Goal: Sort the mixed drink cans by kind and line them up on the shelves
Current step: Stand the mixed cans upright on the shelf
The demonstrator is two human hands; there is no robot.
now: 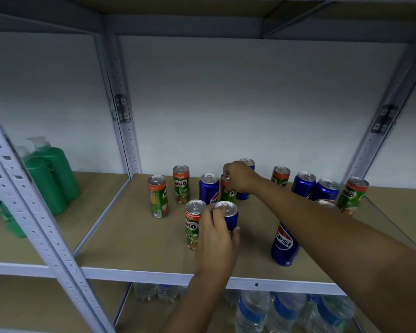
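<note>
Head view
Left grip (220,233): fingers and thumb curled round a blue Pepsi can (228,216) standing on the shelf (135,241), touching a Milo can (193,224).
Right grip (238,177): fingers wrapped over the top of another Milo can (227,192) farther back.
Mixed cans: upright, Milo and Pepsi intermingled across the shelf.
Left bay: green bottles (48,179).
Below: water bottles (252,311).
</note>
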